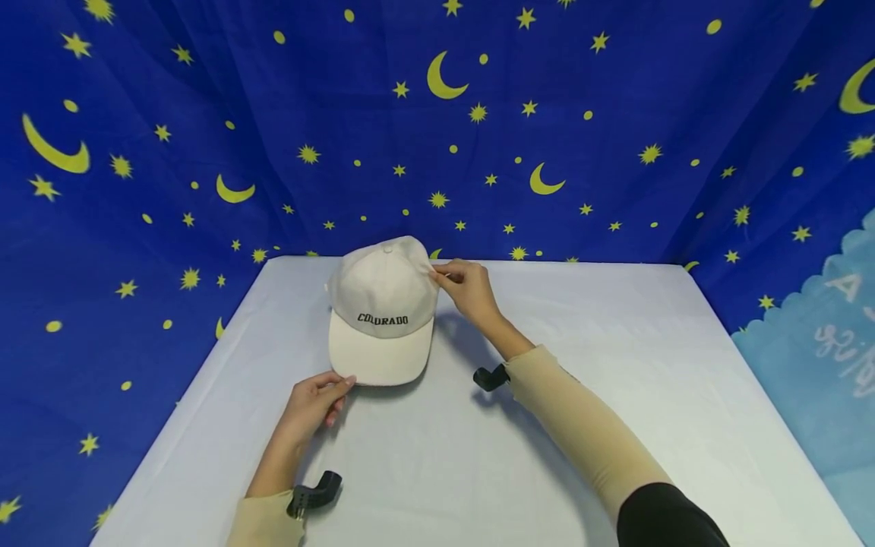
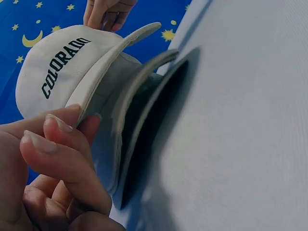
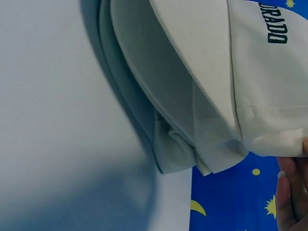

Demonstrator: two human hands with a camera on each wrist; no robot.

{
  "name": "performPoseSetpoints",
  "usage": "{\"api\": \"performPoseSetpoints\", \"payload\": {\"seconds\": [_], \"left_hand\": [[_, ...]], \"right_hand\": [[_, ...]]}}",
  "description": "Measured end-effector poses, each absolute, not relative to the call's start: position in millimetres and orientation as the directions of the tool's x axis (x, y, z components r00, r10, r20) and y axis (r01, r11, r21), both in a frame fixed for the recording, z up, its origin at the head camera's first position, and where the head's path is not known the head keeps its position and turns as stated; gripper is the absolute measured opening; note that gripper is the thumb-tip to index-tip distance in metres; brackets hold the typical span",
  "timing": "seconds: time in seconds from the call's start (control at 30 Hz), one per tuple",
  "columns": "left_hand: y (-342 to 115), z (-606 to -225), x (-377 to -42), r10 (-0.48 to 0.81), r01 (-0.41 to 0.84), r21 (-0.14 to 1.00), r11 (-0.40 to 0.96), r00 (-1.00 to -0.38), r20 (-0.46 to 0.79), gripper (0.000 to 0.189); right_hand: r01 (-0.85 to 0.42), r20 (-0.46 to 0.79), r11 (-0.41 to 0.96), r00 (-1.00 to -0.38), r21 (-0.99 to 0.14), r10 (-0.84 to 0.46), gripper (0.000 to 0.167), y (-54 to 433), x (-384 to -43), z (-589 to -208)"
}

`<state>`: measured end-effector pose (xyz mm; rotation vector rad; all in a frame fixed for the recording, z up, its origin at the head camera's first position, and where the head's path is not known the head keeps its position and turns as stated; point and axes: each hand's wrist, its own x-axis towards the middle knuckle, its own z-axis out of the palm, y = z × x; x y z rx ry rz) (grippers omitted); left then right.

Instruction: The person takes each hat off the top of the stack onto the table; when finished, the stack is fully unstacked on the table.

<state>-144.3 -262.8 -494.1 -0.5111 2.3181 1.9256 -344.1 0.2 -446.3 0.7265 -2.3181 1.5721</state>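
A pale cream baseball cap (image 1: 383, 281) with COLORADO in dark letters stands toward the back of the table, brim facing me. My left hand (image 1: 316, 403) pinches the front left edge of its brim between thumb and fingers. At the right side of the crown, my right hand (image 1: 468, 287) pinches the fabric. Under this cap, the left wrist view reveals more brims, a light one (image 2: 126, 106) and a darker-sided one (image 2: 156, 108), so caps are stacked. The right wrist view shows the lower caps' edges (image 3: 173, 149) below the top cap, whose brim is raised off them.
A white cloth covers the table (image 1: 437, 471). Behind and to the left hangs a blue curtain (image 1: 383, 121) with yellow moons and stars. A light blue panel with white lettering (image 1: 820, 365) is at the right. Black wrist mounts (image 1: 317, 494) are on both forearms.
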Motion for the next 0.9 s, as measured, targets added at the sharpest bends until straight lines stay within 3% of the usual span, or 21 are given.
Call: {"api": "performPoseSetpoints", "payload": {"seconds": [0.47, 0.9], "left_hand": [[-249, -475, -143, -0.135, -0.293, 0.951, 0.096, -0.951, -0.279, 0.037], [-211, -455, -138, -0.001, -0.218, 0.976, -0.015, -0.976, -0.218, 0.019]], "right_hand": [[-0.523, 0.485, 0.26, -0.851, -0.812, -0.201, 0.018, 18, -344, -417], [-0.555, 0.538, 0.215, -0.832, -0.804, -0.135, 0.018, 44, -340, -398]]}}
